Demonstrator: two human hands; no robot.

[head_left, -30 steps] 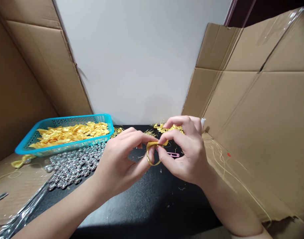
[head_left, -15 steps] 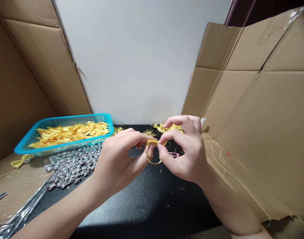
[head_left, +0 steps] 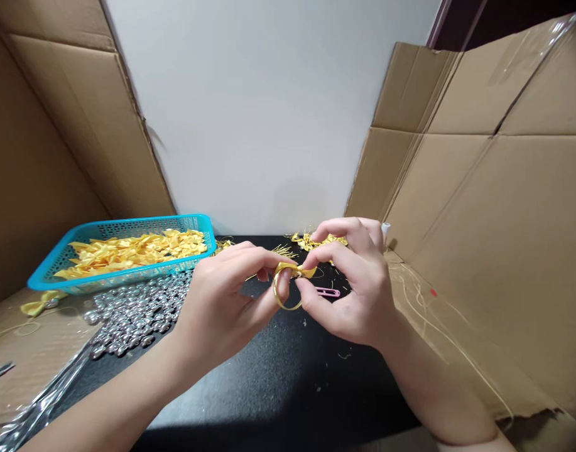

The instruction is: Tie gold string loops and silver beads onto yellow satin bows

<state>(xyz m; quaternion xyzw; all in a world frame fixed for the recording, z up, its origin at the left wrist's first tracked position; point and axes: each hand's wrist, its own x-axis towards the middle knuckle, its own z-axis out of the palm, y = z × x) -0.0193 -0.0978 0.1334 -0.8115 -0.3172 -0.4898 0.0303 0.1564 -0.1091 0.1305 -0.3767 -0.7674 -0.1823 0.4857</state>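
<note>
A small yellow ribbon bow (head_left: 307, 272) is held up over the black tabletop, between my two hands. A shiny gold loop (head_left: 277, 296) hangs below it, curving around the tip of my left thumb. My left hand (head_left: 235, 282) is closed, pinching the bow's left side between thumb and forefinger. The thumb and forefinger of my right hand (head_left: 356, 276) close around the bow's right side, near its middle; its other fingers are curled and raised. Fingertips hide part of the bow's centre.
A blue basket (head_left: 118, 276) of yellow bows stands at the left. Many silver beads (head_left: 137, 311) lie before it. Behind my hands are gold twist strips (head_left: 284, 251), more yellow bows (head_left: 332, 240) and a pink tool (head_left: 329, 292). Cardboard walls (head_left: 495, 220) flank the table.
My right fingertips have parted slightly, and more of the bow's right side shows. The gold loop has shifted a little to the left.
</note>
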